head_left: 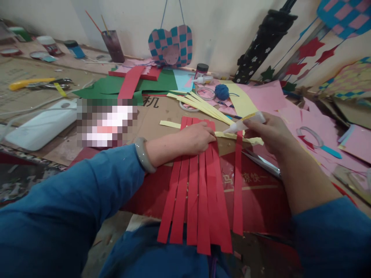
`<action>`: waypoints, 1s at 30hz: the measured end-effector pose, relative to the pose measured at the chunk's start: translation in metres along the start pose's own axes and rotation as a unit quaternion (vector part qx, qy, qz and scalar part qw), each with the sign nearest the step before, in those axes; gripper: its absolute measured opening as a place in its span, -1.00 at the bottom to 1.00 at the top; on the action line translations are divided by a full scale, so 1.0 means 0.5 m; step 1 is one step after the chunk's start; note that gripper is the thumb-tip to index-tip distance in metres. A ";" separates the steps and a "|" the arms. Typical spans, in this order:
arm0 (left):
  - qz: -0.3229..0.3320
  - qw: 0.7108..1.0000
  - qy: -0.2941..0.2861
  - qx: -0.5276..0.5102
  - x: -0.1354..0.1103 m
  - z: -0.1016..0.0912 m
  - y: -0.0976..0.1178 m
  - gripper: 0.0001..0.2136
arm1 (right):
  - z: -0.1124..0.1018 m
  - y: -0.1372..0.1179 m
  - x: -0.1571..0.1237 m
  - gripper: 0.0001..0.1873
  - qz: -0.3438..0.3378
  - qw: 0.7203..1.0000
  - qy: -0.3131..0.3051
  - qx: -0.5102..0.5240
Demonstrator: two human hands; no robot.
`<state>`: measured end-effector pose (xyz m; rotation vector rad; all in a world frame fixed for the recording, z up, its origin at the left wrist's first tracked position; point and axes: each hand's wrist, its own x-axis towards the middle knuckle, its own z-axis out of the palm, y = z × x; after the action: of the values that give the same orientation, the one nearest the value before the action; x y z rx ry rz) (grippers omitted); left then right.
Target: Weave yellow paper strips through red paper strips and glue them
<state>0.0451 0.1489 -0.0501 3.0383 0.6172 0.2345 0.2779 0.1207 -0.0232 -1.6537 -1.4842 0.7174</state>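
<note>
Several red paper strips [199, 193] lie side by side on a cardboard-covered table, hanging over its front edge. A yellow paper strip [171, 124] runs across their top ends. My left hand [195, 138] presses down on the red strips where they meet the yellow one, fingers curled. My right hand [268, 129] grips a small white glue bottle [242, 123], its nozzle pointing left at the yellow strip beside one separate red strip [238, 185].
A bundle of loose yellow strips [203, 105] lies behind. Pink paper sheets [269, 96], blue yarn [222, 92], tape rings and scissors [315, 139] sit right. Green and red sheets [116, 85], a white device [43, 125] and a woven paper heart [171, 44] are at left and back.
</note>
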 end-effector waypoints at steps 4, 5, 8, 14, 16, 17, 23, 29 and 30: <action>-0.003 1.000 -0.002 -0.010 0.000 0.006 -0.003 -0.72 | -0.023 -0.012 -0.002 -0.72 0.059 0.995 0.000 0.075; -0.002 1.000 -0.002 -0.011 0.000 0.005 -0.003 -0.71 | -0.031 -0.014 -0.003 -0.68 0.065 0.994 0.001 0.088; -0.004 1.000 -0.009 0.000 -0.001 -0.001 -0.001 -0.70 | -0.058 -0.019 -0.007 -0.61 0.048 0.988 0.021 0.146; -0.011 0.999 -0.035 0.016 -0.002 -0.009 0.001 -0.68 | -0.087 -0.027 -0.006 -0.64 -0.030 0.971 0.061 0.231; -0.004 0.999 -0.031 0.021 -0.003 -0.008 0.000 -0.67 | -0.086 -0.026 -0.001 -0.72 -0.016 0.980 0.048 0.191; 0.001 0.999 -0.027 0.022 -0.004 -0.007 -0.001 -0.67 | -0.085 -0.026 0.002 -0.77 -0.008 0.984 0.037 0.173; 0.006 1.000 -0.011 0.020 -0.006 0.001 -0.007 -0.66 | -0.114 -0.019 -0.028 -0.82 0.012 0.989 0.069 0.128; 0.010 0.999 -0.024 0.019 -0.001 -0.001 -0.008 -0.68 | -0.163 0.030 -0.141 -0.70 0.044 0.983 0.116 -0.136; 0.006 0.999 -0.034 0.022 0.000 -0.003 -0.007 -0.68 | -0.167 0.040 -0.156 -0.71 0.058 0.971 0.108 -0.207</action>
<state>0.0437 0.1520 -0.0487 3.0777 0.6074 0.1181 0.3457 0.0290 -0.0028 -2.0731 -1.4532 0.2814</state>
